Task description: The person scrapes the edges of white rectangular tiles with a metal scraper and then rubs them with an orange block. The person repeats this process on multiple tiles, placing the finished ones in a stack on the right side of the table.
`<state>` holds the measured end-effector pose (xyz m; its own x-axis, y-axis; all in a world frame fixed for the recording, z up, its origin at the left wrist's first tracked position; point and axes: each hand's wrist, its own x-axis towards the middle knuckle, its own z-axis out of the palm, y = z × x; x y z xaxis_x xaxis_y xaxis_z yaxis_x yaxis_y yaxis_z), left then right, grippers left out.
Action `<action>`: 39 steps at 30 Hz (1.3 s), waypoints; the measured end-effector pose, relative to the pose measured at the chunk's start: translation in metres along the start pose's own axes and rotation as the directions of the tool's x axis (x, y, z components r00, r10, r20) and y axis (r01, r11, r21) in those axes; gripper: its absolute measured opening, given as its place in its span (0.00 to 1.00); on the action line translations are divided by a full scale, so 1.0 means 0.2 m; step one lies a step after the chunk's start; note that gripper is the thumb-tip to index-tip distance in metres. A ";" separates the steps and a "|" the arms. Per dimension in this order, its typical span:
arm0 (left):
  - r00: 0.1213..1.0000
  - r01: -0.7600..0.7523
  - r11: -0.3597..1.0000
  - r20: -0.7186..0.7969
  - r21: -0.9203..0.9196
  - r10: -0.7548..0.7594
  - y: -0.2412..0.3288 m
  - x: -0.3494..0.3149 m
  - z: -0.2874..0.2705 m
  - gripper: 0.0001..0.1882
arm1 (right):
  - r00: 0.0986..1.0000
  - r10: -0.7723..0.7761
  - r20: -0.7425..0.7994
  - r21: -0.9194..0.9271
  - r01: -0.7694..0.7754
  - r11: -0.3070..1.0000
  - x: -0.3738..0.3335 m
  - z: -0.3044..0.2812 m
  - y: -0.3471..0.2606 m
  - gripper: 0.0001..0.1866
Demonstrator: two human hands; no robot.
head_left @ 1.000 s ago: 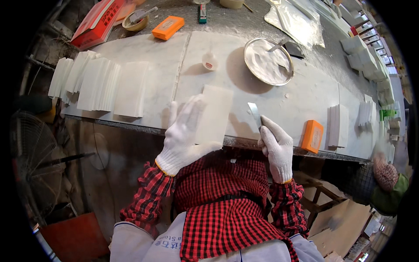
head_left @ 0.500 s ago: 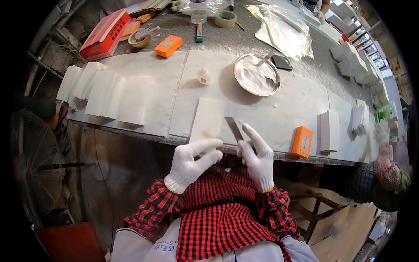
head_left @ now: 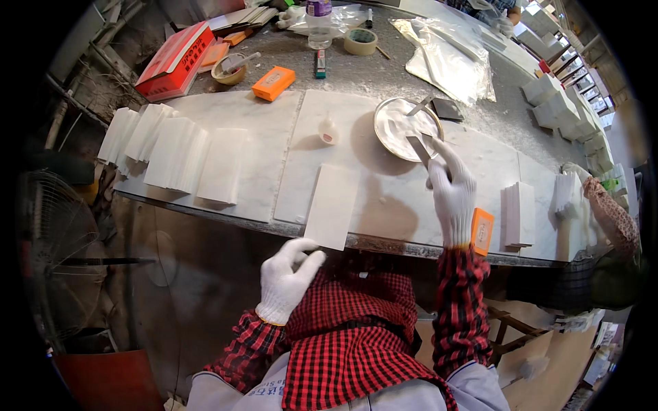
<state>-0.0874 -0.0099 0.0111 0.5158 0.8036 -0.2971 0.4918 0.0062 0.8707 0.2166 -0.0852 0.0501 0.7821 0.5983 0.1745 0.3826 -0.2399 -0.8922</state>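
Observation:
My right hand [head_left: 452,188], in a white knit glove, grips a flat metal scraper blade [head_left: 417,149] at the near rim of a round metal bowl [head_left: 376,130]. White paste [head_left: 399,123] fills the bowl, and a second metal tool [head_left: 421,104] rests in it. A white rectangular tile [head_left: 330,209] lies with its near end over the table edge. My gloved left hand [head_left: 291,277] is beside the tile's near left corner, fingers bent and apart, holding nothing visible. I cannot tell whether its fingertips touch the tile.
Stacked white tiles [head_left: 175,154] stand at left, more [head_left: 519,216] at right. A small white bottle [head_left: 327,131] stands mid-table. Orange boxes [head_left: 274,83], a red box [head_left: 177,61], a tape roll [head_left: 360,41] and plastic sheeting [head_left: 449,61] lie around. Another person's sleeve [head_left: 612,216] shows at right.
My right hand has carried the scraper blade forward and right to the bowl. My left hand has drawn back a little from the tile, whose near end now shows.

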 end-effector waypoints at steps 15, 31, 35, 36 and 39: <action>0.978 0.205 0.781 0.092 -0.590 -0.187 0.11 0.13 0.02 0.28 | 0.973 -0.144 0.180 -0.630 0.227 0.743 0.20 0.07 0.02 0.23; 0.918 -0.196 0.798 0.179 -0.569 0.354 0.25 -0.08 0.51 0.28 | 0.882 0.291 0.371 0.661 -0.471 0.584 -0.63 -0.21 -0.01 0.40; 0.862 -0.109 0.799 0.344 -0.591 0.372 0.30 -0.08 0.56 0.37 | 0.856 0.307 0.417 0.692 -0.518 0.503 -0.67 -0.31 0.11 0.38; 0.866 -0.073 0.764 0.340 -0.642 0.368 0.32 -0.07 0.57 0.37 | 0.855 0.299 0.423 0.694 -0.518 0.500 -0.68 -0.34 0.12 0.38; 0.814 0.085 0.614 0.410 -0.785 0.412 0.38 0.07 0.58 0.41 | 0.841 0.261 0.474 0.701 -0.540 0.466 -0.72 -0.32 0.13 0.35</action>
<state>0.0393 -0.0678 0.0278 0.9099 0.4124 -0.0442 -0.2046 0.5391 0.8170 0.1453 -0.2264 0.0273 0.5241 0.8029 -0.2839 -0.5889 0.1009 -0.8019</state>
